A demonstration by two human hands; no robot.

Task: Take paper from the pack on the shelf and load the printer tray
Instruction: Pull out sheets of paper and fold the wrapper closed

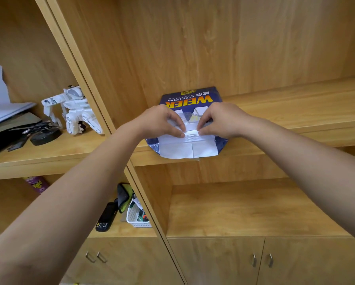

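A blue pack of copy paper (pixel 190 99) lies flat on the wooden shelf (pixel 285 112), its near end torn open with the white wrapper flap (pixel 184 150) hanging over the shelf edge. White sheets (pixel 192 133) show at the open end. My left hand (pixel 162 120) and my right hand (pixel 219 118) both rest on top of the pack's open end, thumbs and fingers pinching at the edges of the sheets. The printer and its tray are out of view.
A vertical divider (pixel 94 103) separates this bay from the left one, which holds a white toy robot (pixel 73 112), dark clutter and papers. Below left sit a white basket (pixel 136 214), a black handset (pixel 106 218) and a spray can (pixel 36 184). Cabinet doors with handles (pixel 261 260) lie beneath.
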